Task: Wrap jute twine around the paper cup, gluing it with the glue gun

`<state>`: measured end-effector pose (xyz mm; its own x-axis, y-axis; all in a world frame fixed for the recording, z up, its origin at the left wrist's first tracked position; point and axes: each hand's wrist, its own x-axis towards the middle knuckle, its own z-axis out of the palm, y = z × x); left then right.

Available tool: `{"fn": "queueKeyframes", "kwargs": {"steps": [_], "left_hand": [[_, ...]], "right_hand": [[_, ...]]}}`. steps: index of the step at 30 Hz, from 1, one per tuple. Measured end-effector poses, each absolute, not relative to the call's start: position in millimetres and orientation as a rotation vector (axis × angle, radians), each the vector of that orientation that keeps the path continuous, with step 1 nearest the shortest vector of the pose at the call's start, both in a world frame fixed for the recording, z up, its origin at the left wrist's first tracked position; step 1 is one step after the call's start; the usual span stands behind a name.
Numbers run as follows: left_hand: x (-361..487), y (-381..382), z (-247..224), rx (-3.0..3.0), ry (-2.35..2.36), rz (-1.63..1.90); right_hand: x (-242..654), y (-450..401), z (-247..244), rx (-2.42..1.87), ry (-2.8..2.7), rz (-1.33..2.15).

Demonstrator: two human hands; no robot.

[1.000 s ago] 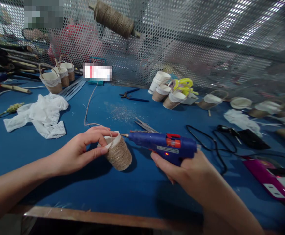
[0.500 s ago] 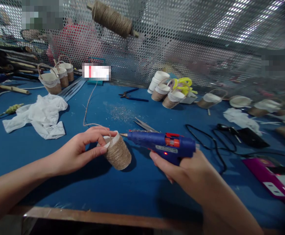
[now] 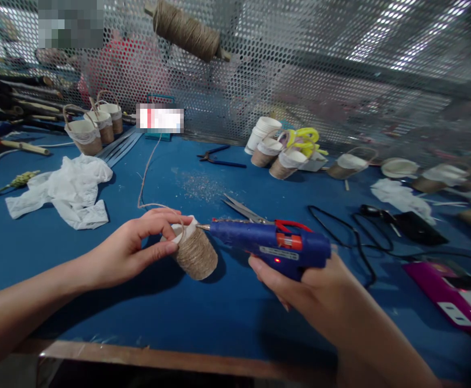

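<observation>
While the left hand (image 3: pixel 149 237) pinches the twine-wrapped cup (image 3: pixel 197 252) by its rim, the right hand (image 3: pixel 300 277) grips the glue gun (image 3: pixel 270 240), nozzle at that rim. Scissors (image 3: pixel 241 207) lie beyond the cup.

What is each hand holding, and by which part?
Left fingers pinch the twine-wrapped cup at its rim; the right hand grips the glue gun by its handle.

Dark-handled pliers (image 3: pixel 221 160) lie near crumpled white fabric (image 3: pixel 63 186) and green-yellow sprig (image 3: pixel 24 180).
</observation>
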<state>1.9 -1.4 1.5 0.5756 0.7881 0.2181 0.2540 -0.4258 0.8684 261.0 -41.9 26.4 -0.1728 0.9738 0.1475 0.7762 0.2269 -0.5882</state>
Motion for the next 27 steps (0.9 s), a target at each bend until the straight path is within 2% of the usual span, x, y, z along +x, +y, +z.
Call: {"fn": "queueKeyframes", "kwargs": {"steps": [9,18,22,27], "left_hand": [[2,-1,2,1.948,0.837,0.786],[3,0,1,1.947,0.836,0.796],[3,0,2,1.951,0.844,0.796],[3,-1,2,1.952,0.840,0.795]], "right_hand": [[254,-46,37,-1.449,-2.135,0.597],[254,-46,35,-1.711,-1.947,0.632],[250,-48,36,-1.550,-2.026,0.642],[246,-50,39,-1.550,-2.038,0.683]]}}
